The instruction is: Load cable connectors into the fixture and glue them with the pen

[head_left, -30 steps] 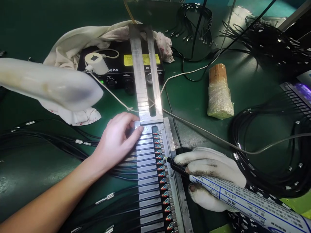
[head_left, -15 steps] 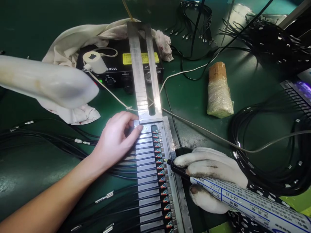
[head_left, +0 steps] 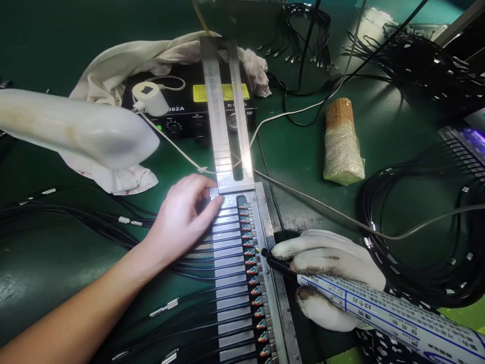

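My bare left hand [head_left: 185, 217] pinches the upper left corner of a long metal fixture [head_left: 229, 275], with thumb and finger closed at its edge. Black cables lie side by side across the fixture, ending in small connectors [head_left: 256, 290] with coloured wires exposed. In my right hand [head_left: 337, 258], which wears a stained white glove, is a printed glue tube [head_left: 382, 308] with a black nozzle. The nozzle's pale tip is at one connector near the middle of the row; whether it touches cannot be made out. A slotted metal plate [head_left: 222, 116] extends from the fixture's far end.
Behind the fixture stands a black dispenser controller [head_left: 174, 126] with a cloth [head_left: 109, 65] around it. A white lamp-like arm [head_left: 83, 126] reaches in from the left. A plastic-wrapped block [head_left: 344, 141] stands at right, beside coiled black cables [head_left: 367, 202]. A thin hose [head_left: 322, 202] crosses the table.
The whole view has shifted very slightly to the right. Both hands, the tube and the fixture keep the same places relative to one another.
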`<state>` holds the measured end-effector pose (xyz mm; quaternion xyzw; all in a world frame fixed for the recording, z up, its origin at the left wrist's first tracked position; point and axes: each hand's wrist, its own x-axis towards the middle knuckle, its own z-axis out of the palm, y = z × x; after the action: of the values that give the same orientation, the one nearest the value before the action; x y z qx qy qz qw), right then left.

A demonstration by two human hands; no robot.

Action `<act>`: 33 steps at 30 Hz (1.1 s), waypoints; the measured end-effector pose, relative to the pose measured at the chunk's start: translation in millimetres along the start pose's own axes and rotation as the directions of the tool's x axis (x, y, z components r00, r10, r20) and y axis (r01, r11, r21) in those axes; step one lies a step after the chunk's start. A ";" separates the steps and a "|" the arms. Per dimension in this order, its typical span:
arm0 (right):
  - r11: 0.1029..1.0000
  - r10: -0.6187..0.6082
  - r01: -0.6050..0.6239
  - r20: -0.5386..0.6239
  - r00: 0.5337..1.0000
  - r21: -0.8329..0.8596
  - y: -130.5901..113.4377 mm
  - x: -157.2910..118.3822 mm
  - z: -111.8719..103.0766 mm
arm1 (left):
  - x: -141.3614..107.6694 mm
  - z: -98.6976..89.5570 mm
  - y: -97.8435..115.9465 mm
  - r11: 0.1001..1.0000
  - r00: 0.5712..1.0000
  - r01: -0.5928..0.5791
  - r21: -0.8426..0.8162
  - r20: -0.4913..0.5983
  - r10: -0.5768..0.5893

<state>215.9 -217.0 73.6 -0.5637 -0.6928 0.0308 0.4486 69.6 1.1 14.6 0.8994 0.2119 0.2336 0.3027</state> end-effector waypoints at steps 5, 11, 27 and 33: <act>1.000 -0.004 0.004 0.032 0.999 -0.016 0.4 2.4 -2.6 | 0.8 -0.6 0.3 1.000 1.000 0.011 0.004 0.008 -0.011; 1.000 0.010 -0.010 0.030 1.000 -0.029 1.6 2.6 -2.5 | 1.0 -0.9 1.4 1.000 1.000 0.005 0.001 0.006 -0.005; 0.996 -0.016 0.014 -0.020 1.000 -0.092 -7.6 -2.3 -3.7 | 0.6 0.2 -0.3 1.000 1.000 -0.010 -0.004 0.007 0.010; 0.997 0.003 -0.001 0.025 1.000 -0.076 -13.0 -8.7 -0.7 | 0.1 -0.2 0.0 1.000 1.000 -0.009 0.000 -0.004 0.009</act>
<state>206.2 -229.1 76.1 -0.5807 -0.6985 0.0121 0.4180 69.6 1.3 14.8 0.8999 0.2084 0.2368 0.3010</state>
